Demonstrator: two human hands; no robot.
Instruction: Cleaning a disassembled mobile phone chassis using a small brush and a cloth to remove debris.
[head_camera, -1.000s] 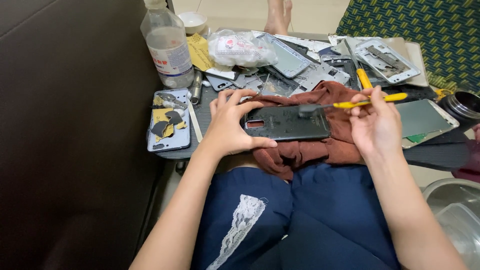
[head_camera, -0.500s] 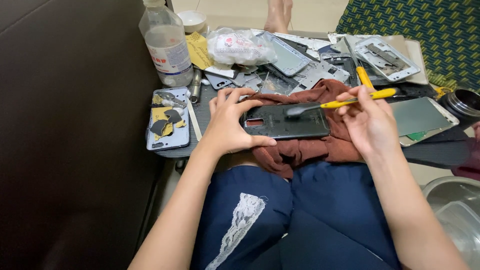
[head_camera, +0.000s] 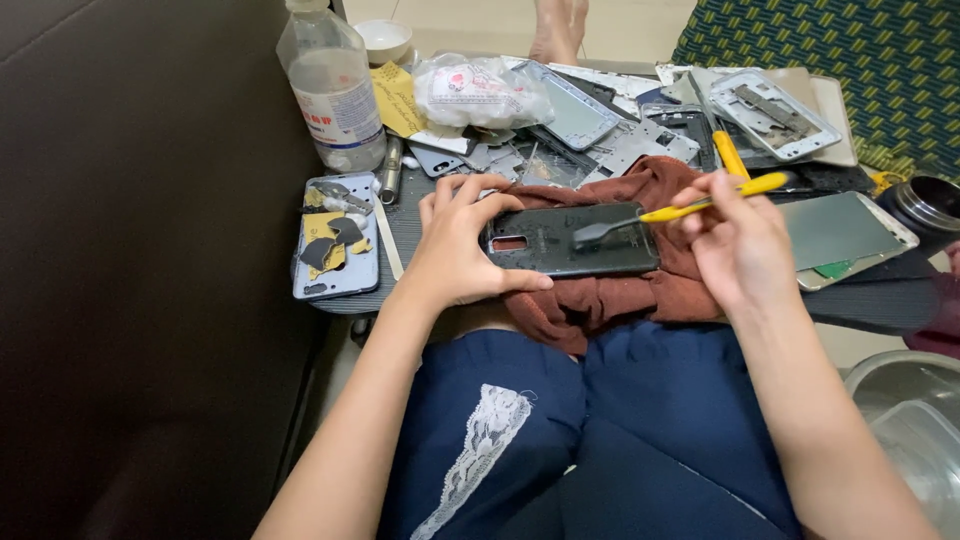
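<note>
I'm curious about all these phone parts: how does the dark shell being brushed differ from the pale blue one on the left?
The dark shell lies on a brown cloth, steadied by the left hand; the pale blue shell lies untouched on the table. The dark shell looks bare; the pale blue shell holds scraps. Both lie flat.

Dark brown leather-like sofa side (head_camera: 130, 250) fills 9 o'clock, smooth, faint seam near top; pale cream tiled floor (head_camera: 480, 18) at 12 o'clock, soft even light, no hard shadows; green-and-yellow woven patterned mat (head_camera: 850, 60) at 1–2 o'clock; low dark ribbed work surface (head_camera: 880, 300) across centre toward 3 o'clock, crowded with clutter; metal basin (head_camera: 905, 420) at 4 o'clock, rim catching dull light; no window or wall in view.
</note>
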